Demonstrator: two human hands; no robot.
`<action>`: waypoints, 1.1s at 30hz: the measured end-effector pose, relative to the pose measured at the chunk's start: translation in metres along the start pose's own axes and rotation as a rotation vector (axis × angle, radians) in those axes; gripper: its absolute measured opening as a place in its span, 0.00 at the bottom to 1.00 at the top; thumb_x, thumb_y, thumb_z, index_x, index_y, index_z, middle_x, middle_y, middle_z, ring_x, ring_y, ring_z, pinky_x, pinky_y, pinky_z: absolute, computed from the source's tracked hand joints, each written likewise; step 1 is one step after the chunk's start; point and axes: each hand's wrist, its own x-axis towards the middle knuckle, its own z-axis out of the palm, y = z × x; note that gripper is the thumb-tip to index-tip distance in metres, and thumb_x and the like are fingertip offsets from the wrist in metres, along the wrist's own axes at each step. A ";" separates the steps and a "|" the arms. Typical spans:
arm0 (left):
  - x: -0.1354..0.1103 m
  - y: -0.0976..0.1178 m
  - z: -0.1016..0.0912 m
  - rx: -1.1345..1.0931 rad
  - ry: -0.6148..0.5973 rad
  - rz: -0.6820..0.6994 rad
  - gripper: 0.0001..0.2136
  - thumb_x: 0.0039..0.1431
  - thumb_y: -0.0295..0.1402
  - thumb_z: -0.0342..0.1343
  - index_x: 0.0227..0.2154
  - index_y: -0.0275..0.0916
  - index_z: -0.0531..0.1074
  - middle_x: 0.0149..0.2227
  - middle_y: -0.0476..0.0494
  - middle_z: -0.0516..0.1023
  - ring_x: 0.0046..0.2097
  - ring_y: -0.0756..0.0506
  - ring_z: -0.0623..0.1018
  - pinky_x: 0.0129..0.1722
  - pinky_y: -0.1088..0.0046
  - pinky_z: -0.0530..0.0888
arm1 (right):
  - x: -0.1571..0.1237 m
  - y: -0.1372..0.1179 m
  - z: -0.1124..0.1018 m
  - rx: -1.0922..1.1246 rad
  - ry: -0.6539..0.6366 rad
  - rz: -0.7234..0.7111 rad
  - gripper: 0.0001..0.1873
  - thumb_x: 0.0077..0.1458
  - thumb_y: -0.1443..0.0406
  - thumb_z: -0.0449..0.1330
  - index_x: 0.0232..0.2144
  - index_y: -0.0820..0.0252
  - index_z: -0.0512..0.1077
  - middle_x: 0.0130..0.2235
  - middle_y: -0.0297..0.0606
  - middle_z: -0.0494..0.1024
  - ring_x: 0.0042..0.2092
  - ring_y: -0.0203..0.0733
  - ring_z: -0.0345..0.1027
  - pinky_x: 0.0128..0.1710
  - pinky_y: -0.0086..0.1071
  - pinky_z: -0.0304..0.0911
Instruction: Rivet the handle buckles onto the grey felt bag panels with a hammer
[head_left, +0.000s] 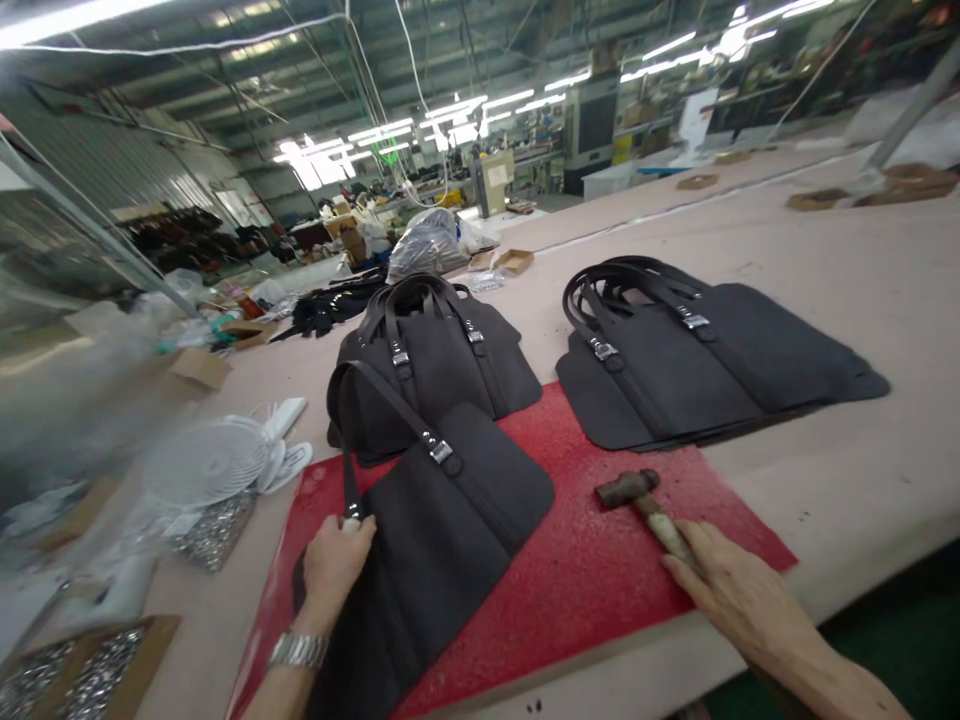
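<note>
A dark leather bag panel point(450, 520) with a strap and metal buckle lies on a red cutting mat point(592, 570). My left hand point(334, 565) is closed on the panel's left edge, pinching the strap end near its lower buckle. My right hand point(739, 590) rests on the mat's right side, fingers laid over the handle of a rusty-headed hammer point(637, 495) whose head lies on the mat. A stack of similar panels point(435, 370) sits behind the mat. A second stack point(705, 360) lies to the right.
A white desk fan point(217, 455) lies at the left beside trays of small metal studs point(214, 530). Cardboard boxes point(199, 368), plastic bags and more black straps crowd the far left. The long pale worktable point(862, 300) stretches away; its front edge runs near my arms.
</note>
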 end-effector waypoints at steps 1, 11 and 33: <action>-0.016 -0.006 0.006 -0.001 -0.010 -0.010 0.20 0.54 0.52 0.50 0.33 0.39 0.68 0.35 0.32 0.77 0.39 0.32 0.77 0.34 0.64 0.67 | 0.000 -0.003 -0.002 0.068 -0.072 0.051 0.14 0.56 0.54 0.51 0.37 0.57 0.67 0.33 0.42 0.72 0.35 0.48 0.68 0.34 0.40 0.62; -0.077 0.035 0.031 -0.164 0.135 0.145 0.14 0.56 0.48 0.53 0.34 0.41 0.67 0.32 0.41 0.76 0.36 0.37 0.77 0.34 0.66 0.67 | -0.006 -0.053 -0.021 1.337 -0.461 0.578 0.36 0.47 0.55 0.68 0.54 0.52 0.57 0.34 0.33 0.70 0.23 0.30 0.60 0.17 0.22 0.60; -0.083 0.180 0.096 -1.715 -0.404 0.274 0.19 0.55 0.40 0.64 0.43 0.34 0.68 0.40 0.40 0.77 0.37 0.45 0.80 0.44 0.64 0.76 | -0.029 -0.052 -0.003 1.350 -0.324 0.660 0.30 0.53 0.52 0.64 0.55 0.45 0.59 0.30 0.29 0.65 0.19 0.28 0.54 0.14 0.21 0.54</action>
